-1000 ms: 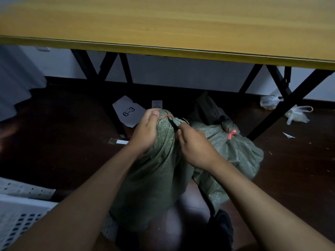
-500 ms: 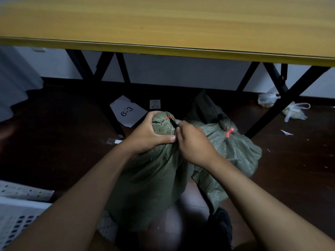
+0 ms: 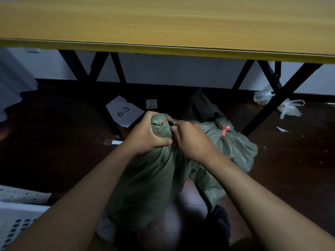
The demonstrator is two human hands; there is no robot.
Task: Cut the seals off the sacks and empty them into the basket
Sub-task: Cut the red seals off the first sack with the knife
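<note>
Your left hand (image 3: pixel 146 135) wrapped round gathered neck of green sack (image 3: pixel 150 180), thumb across front, just below red seal (image 3: pixel 167 121). Your right hand (image 3: pixel 190 140) fingers curled at neck beside seal, pinching small dark tool (image 3: pixel 172 126); tool type unclear. Sack upright on floor between your arms. Second sack (image 3: pixel 233 147) behind, red tie (image 3: pixel 225 130). White basket (image 3: pixel 16 220) lower left. Paper (image 3: pixel 125 111) reads "6-3".

Sack (image 3: pixel 148 178) before me on the floor, second sack (image 3: pixel 233 147) right behind, basket (image 3: pixel 20 220) at my left, worktop (image 3: pixel 163 24) above.
</note>
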